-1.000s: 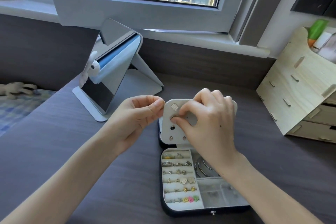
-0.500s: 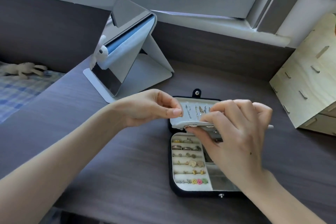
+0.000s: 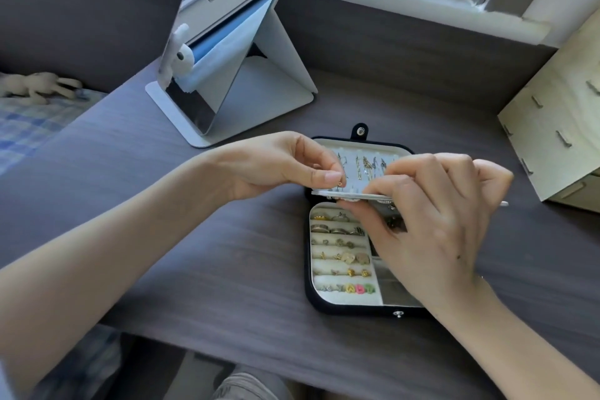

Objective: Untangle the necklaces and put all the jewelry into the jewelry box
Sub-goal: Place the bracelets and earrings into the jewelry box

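A black jewelry box lies open on the desk, its white tray holding rows of rings and small earrings. Its lid lies flat behind, with several necklaces hooked inside. A white earring panel hangs level above the hinge. My right hand grips that panel from the right, thumb under it and fingers over it. My left hand pinches a tiny gold earring piece just above the panel's left end. The box's right compartments are mostly hidden by my right hand.
A white folding mirror stands behind and left of the box. A wooden drawer organiser sits at the right edge. The desk's front edge runs below the box; a bed with a plush toy lies at the left.
The earring panel went from upright, facing me, to lying level over the box. My left hand now pinches a small gold piece at its edge. The camera tilted down and closer.
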The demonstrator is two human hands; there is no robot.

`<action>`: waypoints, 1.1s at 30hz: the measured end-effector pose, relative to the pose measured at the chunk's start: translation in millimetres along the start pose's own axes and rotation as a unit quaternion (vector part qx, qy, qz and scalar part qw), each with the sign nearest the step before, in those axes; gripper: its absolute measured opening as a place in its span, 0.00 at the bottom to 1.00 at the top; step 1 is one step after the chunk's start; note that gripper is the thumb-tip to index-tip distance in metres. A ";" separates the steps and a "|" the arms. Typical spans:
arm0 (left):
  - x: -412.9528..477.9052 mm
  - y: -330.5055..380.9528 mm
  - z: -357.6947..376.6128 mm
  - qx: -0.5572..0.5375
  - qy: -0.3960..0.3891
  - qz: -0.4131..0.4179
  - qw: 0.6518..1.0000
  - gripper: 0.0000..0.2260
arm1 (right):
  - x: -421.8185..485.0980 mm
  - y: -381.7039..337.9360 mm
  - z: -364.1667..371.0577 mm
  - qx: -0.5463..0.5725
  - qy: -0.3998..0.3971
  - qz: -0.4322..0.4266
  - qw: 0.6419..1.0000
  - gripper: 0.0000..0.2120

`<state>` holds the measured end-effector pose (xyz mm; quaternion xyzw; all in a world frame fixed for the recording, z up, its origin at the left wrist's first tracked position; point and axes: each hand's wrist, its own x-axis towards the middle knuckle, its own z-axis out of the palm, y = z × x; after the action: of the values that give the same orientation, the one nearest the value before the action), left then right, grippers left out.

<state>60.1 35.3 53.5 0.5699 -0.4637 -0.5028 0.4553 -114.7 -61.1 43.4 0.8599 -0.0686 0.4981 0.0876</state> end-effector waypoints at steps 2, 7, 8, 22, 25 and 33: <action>-0.2 -0.5 0.3 -0.002 0.004 0.002 1.000 0.07 | -0.1 0.0 0.3 0.000 0.002 0.000 1.000 0.15; -0.1 -1.2 0.6 -0.008 0.008 0.005 1.000 0.07 | -1.2 0.7 0.9 0.001 0.003 0.000 1.000 0.15; -0.1 -1.0 0.6 -0.009 0.008 0.006 1.000 0.07 | -1.2 0.8 0.9 0.001 0.003 0.000 1.000 0.15; -1.3 2.4 1.4 0.007 0.002 0.014 1.000 0.05 | -1.9 1.3 0.9 0.007 0.004 -0.001 1.000 0.15; -1.2 2.7 1.8 0.016 0.002 0.012 1.000 0.06 | -1.8 1.2 0.9 0.008 0.003 0.000 1.000 0.16; -2.2 8.0 0.7 0.071 -0.001 0.021 0.997 0.04 | -3.2 1.4 0.3 0.010 0.001 -0.002 1.000 0.15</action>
<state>58.7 36.1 61.7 0.5902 -0.5107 -0.4595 0.4240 -116.3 -62.5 40.6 0.8602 -0.0616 0.4998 0.0802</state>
